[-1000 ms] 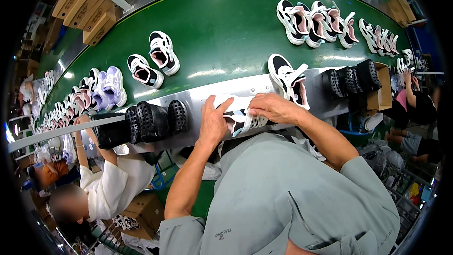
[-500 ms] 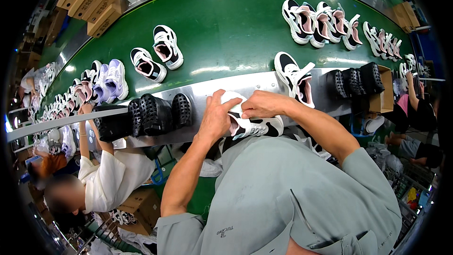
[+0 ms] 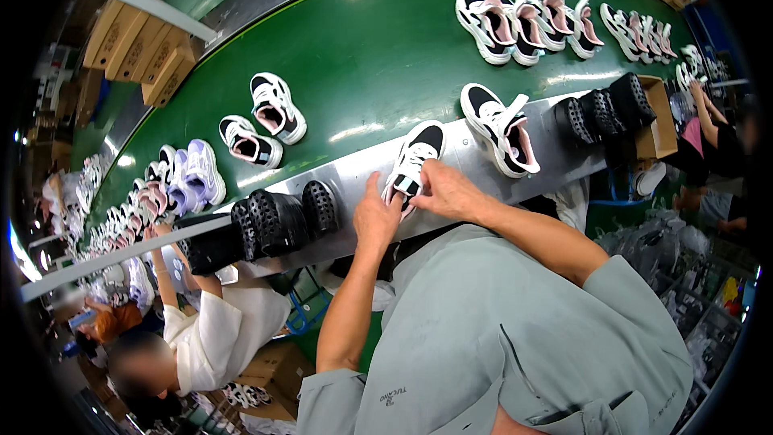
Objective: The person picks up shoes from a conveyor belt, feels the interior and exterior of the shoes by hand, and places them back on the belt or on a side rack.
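Note:
A black, white and pink sneaker (image 3: 421,145) rests on the metal ledge in front of me, toe pointing away. My left hand (image 3: 377,216) holds it by the left side of its heel, thumb at the shoe opening. On the other side, my right hand (image 3: 451,192) grips it near the tongue and collar, its fingers partly hiding that part. A matching sneaker (image 3: 495,125) with a raised white strap stands just to the right, apart from my hands.
Black dimpled blocks (image 3: 274,221) line the ledge at left, more (image 3: 604,115) at right beside a cardboard box (image 3: 659,117). Sneakers (image 3: 527,24) stand on the green belt (image 3: 362,56), with a loose pair (image 3: 274,109) at left. A co-worker in a white shirt (image 3: 213,334) works at left.
The sneaker, held sideways near my body before, now sits on the ledge with its toe away from me. My hands have shifted to its heel end. The whole view has tilted slightly.

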A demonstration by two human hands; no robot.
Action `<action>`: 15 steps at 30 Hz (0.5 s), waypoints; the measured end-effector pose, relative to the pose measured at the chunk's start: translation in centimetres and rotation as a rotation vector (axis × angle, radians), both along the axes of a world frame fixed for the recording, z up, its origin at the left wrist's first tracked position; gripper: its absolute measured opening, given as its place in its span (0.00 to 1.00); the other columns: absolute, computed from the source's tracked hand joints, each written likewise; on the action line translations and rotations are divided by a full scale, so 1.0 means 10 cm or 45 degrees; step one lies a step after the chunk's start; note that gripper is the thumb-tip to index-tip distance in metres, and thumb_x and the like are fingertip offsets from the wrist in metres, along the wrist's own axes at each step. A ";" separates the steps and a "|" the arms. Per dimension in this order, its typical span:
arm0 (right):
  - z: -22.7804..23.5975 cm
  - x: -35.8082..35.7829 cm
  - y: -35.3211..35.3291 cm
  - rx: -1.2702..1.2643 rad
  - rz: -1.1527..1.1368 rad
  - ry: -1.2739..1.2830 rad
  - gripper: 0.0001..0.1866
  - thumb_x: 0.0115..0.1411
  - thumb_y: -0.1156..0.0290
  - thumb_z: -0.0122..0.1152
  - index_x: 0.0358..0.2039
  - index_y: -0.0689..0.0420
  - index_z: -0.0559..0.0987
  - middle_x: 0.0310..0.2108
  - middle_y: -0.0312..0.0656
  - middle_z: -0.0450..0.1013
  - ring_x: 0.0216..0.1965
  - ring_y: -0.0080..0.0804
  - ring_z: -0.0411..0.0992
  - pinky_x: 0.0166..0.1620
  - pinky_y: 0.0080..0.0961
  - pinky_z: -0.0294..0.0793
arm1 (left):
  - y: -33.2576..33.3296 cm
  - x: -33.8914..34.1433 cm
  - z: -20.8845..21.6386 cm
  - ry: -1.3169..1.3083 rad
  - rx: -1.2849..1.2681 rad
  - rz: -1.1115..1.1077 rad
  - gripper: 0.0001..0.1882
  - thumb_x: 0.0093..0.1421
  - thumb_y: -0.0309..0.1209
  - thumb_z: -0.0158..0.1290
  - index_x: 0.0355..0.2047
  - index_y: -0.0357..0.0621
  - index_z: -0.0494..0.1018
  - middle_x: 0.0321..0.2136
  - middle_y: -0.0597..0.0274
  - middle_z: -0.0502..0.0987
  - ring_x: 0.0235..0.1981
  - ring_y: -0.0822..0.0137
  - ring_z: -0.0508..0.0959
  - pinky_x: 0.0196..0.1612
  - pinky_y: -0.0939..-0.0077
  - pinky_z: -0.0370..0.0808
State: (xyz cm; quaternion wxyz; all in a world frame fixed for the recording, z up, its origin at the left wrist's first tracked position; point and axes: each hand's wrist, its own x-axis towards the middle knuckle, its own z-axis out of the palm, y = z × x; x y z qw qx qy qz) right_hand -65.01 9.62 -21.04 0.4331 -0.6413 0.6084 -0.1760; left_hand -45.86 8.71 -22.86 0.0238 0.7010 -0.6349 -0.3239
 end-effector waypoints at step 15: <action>-0.57 -1.53 0.30 -0.028 -0.932 0.347 0.26 0.55 0.63 0.67 0.49 0.64 0.71 0.46 0.57 0.75 0.48 0.60 0.74 0.51 0.47 0.74 | 0.08 -1.37 0.04 0.497 -0.568 -0.466 0.18 0.62 0.31 0.57 0.49 0.35 0.73 0.36 0.38 0.78 0.39 0.41 0.79 0.44 0.52 0.76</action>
